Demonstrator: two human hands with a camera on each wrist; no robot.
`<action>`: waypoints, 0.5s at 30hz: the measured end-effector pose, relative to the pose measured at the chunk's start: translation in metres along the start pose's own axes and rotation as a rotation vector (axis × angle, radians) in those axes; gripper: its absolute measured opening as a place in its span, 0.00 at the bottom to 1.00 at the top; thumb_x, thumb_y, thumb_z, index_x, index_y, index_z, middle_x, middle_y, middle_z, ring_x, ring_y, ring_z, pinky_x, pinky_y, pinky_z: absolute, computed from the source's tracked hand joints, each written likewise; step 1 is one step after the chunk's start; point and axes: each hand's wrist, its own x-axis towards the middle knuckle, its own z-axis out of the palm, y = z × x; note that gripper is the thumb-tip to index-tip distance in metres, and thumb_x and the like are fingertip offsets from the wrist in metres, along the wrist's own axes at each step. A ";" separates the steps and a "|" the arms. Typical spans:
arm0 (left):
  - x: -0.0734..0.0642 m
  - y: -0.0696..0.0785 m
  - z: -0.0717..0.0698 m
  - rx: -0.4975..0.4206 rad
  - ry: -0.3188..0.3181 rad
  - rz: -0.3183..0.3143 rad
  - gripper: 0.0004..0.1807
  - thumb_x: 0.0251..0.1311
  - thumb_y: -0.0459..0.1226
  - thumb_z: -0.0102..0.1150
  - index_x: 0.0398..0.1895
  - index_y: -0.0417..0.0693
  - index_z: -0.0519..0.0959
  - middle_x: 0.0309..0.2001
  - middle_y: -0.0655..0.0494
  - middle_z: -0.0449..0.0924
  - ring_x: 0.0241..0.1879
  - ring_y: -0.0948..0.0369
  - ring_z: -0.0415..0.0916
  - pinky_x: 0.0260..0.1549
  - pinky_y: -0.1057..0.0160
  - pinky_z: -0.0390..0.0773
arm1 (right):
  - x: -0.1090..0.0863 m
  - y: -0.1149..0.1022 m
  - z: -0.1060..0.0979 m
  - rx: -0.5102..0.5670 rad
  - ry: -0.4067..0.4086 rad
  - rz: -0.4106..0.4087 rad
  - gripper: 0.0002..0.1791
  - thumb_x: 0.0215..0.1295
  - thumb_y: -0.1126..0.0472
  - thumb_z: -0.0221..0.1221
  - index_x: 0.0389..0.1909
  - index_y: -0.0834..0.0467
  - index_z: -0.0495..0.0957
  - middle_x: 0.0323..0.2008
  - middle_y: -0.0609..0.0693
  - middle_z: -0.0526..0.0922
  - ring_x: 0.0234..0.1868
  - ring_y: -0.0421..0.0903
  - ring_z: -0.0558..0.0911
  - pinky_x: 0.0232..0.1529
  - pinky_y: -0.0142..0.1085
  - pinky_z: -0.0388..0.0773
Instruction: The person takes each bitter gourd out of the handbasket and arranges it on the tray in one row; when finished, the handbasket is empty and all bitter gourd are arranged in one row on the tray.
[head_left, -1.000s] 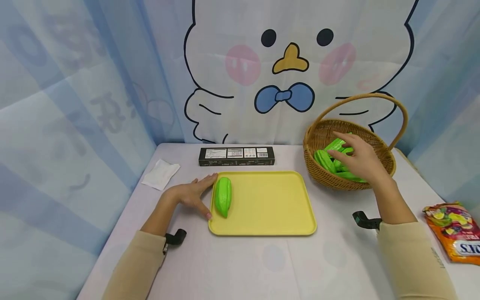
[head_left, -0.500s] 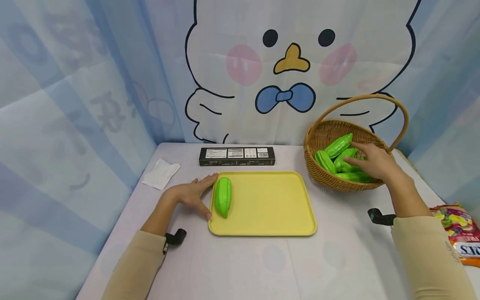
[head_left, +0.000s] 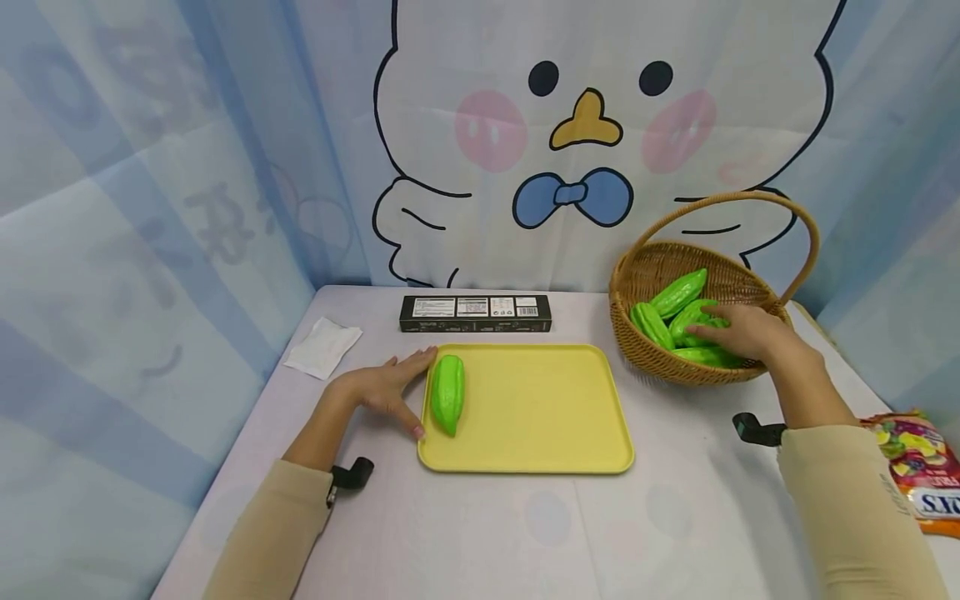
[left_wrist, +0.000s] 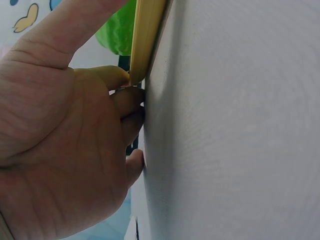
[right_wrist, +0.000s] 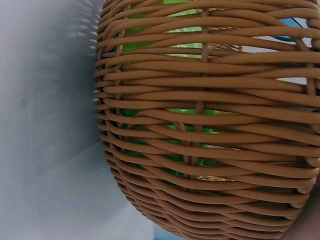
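Note:
In the head view my left hand rests at the left edge of the yellow tray, thumb and fingers spread along its rim. The left wrist view shows this hand against the edge of the tray. On the tray's left side lies one green bitter melon, ridged and pointed. My right hand reaches over the near rim of the wicker basket. Its thumb and fingers are around a bitter melon among several; whether they pinch it is unclear. In the right wrist view the basket wall hides the fingers.
Behind the tray lies a black box with white labels. A white packet is at the far left. A colourful snack bag lies at the right, partly behind the sleeve. The basket's tall handle arches over its opening.
My right hand first shifts right and then lowers into the basket, its thumb and fingers coming closer together around a bitter melon. My left hand stays at the tray's edge.

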 end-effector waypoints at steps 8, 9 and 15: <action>0.001 0.001 0.000 -0.001 -0.001 0.003 0.83 0.33 0.62 0.85 0.87 0.54 0.37 0.87 0.57 0.34 0.86 0.54 0.30 0.83 0.43 0.33 | 0.003 0.002 0.004 0.006 -0.006 -0.012 0.51 0.76 0.30 0.46 0.76 0.71 0.59 0.72 0.82 0.57 0.71 0.83 0.57 0.68 0.78 0.58; 0.000 0.001 0.000 0.000 -0.001 0.001 0.83 0.33 0.62 0.85 0.87 0.55 0.37 0.87 0.57 0.34 0.86 0.54 0.30 0.83 0.43 0.33 | 0.004 0.002 0.004 0.008 -0.003 -0.014 0.51 0.76 0.30 0.47 0.76 0.72 0.60 0.72 0.82 0.58 0.71 0.83 0.57 0.68 0.78 0.58; 0.000 0.001 -0.001 0.000 -0.001 0.002 0.83 0.33 0.61 0.85 0.87 0.54 0.37 0.87 0.57 0.34 0.86 0.54 0.30 0.83 0.43 0.33 | 0.004 0.002 0.004 0.016 0.016 -0.031 0.50 0.76 0.32 0.49 0.75 0.74 0.61 0.71 0.82 0.59 0.71 0.83 0.58 0.69 0.77 0.59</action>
